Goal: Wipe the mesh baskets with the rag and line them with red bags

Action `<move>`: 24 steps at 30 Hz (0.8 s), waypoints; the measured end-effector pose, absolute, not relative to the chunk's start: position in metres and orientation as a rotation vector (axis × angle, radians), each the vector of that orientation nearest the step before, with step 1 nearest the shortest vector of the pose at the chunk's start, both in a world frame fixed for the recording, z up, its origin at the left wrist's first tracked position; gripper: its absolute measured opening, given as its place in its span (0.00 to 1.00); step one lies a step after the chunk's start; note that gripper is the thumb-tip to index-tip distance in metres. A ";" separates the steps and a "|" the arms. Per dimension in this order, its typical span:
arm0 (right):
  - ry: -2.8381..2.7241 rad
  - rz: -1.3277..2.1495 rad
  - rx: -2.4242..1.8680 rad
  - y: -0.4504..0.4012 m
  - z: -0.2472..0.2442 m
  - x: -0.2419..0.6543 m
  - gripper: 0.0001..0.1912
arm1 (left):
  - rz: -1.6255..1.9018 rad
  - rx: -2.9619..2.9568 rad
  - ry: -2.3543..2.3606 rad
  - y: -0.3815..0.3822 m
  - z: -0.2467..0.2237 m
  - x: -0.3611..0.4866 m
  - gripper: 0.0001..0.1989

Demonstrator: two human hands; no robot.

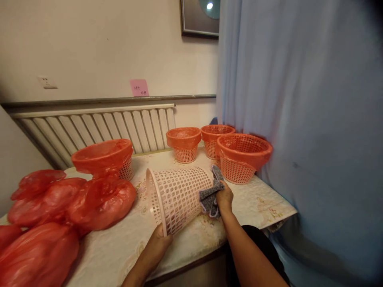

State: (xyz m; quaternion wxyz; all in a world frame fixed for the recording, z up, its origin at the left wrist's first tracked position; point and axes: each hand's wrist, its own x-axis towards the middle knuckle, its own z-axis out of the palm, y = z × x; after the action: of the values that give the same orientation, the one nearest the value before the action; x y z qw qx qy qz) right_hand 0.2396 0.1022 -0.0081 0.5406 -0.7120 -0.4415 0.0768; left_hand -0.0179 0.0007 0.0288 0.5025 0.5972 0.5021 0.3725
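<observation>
A pale pink perforated basket lies tilted on its side above the patterned tablecloth, its open mouth facing left. My left hand grips the lower part of its rim. At the basket's base on the right, my right hand is closed on a bunched grey cloth, which touches the base. Behind my right hand stands an upright basket with a red bag over its rim.
Two more bag-lined baskets stand at the back, and another at the left. Filled red bags cover the left of the table. A blue curtain hangs on the right; a radiator is behind.
</observation>
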 end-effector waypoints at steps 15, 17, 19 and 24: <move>-1.800 0.081 -0.812 0.008 0.026 0.131 0.20 | 0.903 1.433 1.100 0.002 0.033 -0.019 0.17; -1.827 0.000 -0.784 0.000 0.029 0.118 0.20 | 0.895 1.448 1.071 0.002 0.031 -0.020 0.13; -1.809 -0.059 -0.826 0.000 0.035 0.111 0.19 | 0.888 1.472 1.047 0.001 0.030 -0.021 0.12; -1.881 -0.101 -0.975 0.018 0.064 0.112 0.19 | 0.911 1.570 1.016 -0.009 0.022 -0.021 0.12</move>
State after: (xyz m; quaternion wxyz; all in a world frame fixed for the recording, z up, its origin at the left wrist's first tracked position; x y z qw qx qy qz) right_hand 0.1121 0.0177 0.0640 0.4886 -0.4010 -0.7738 -0.0417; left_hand -0.0215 -0.0090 0.0216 0.5062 0.6508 0.4214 0.3776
